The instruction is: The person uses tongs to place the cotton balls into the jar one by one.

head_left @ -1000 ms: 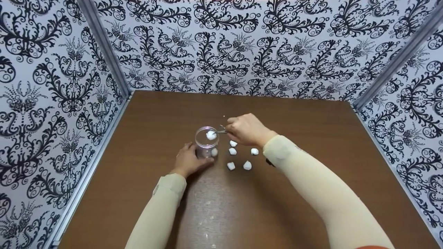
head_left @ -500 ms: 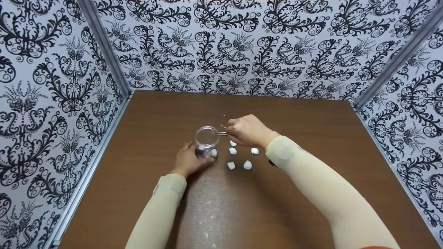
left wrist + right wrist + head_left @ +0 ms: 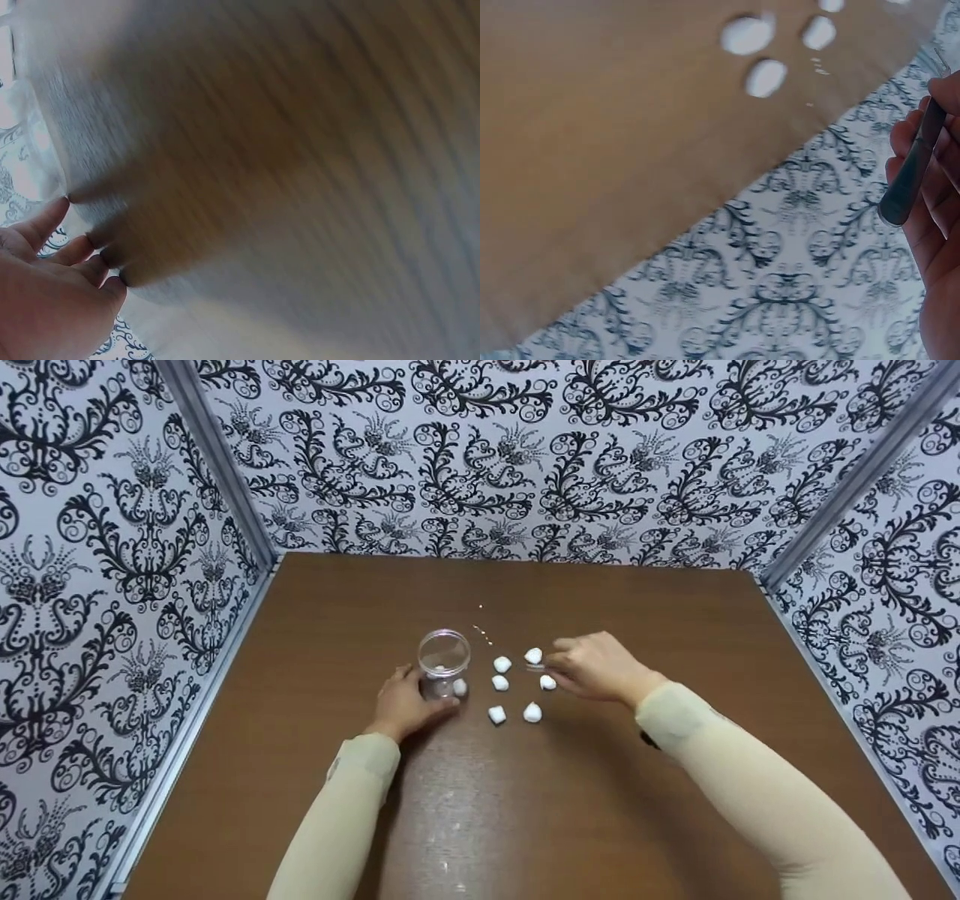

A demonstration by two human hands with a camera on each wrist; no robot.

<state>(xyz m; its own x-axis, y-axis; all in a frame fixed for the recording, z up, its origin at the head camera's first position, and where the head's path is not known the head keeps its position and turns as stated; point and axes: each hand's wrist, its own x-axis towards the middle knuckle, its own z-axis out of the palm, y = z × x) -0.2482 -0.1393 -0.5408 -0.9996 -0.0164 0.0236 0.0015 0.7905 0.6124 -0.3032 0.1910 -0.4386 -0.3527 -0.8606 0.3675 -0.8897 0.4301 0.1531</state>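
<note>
A clear jar (image 3: pixel 444 652) stands left of centre on the brown table, with white cotton balls visible through its wall. My left hand (image 3: pixel 405 703) holds it low down, thumb on the near side and fingers on the far left. In the left wrist view, the fingertips (image 3: pixel 112 283) reach the wood-grained surface. My right hand (image 3: pixel 600 666) grips metal tweezers (image 3: pixel 915 165), their wide rounded end showing below the palm in the right wrist view. In the head view the tweezer tips lie between two cotton balls, one farther back (image 3: pixel 533 655) and one nearer (image 3: pixel 548 682).
More cotton balls lie in loose rows right of the jar, including a near one (image 3: pixel 532 712) and a near-left one (image 3: pixel 496 715). Small white crumbs (image 3: pixel 484 634) are scattered behind them. Patterned walls (image 3: pixel 510 472) enclose the table at the back and sides.
The cotton ball held in the tweezers over the jar was let go into it. My right hand then moved right with the tweezers to the cotton balls; the left hand stayed at the jar.
</note>
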